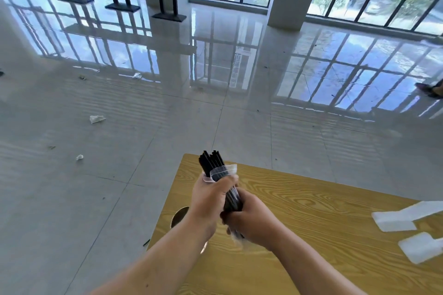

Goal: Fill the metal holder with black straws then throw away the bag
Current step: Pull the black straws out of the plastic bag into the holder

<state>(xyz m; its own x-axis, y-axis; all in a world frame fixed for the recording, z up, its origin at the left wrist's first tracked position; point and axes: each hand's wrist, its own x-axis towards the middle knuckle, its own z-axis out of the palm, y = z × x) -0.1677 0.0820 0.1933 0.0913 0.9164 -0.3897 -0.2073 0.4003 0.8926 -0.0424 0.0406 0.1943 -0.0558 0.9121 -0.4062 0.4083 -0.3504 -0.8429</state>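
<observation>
A bundle of black straws point(212, 163) sticks up out of a clear plastic bag point(226, 170) above the wooden table point(311, 199). My left hand point(211, 196) grips the upper part of the bundle through the bag. My right hand point(249, 220) is closed around the lower end of the bag and straws. The metal holder point(178, 215) stands near the table's left edge, mostly hidden behind my left forearm; only part of its rim shows.
White foam or paper pieces point(405, 218) lie on the table at the right. The glossy tiled floor has scraps of litter point(97, 118). A person's foot point(430, 88) shows at the far right. Bench legs and windows stand at the back.
</observation>
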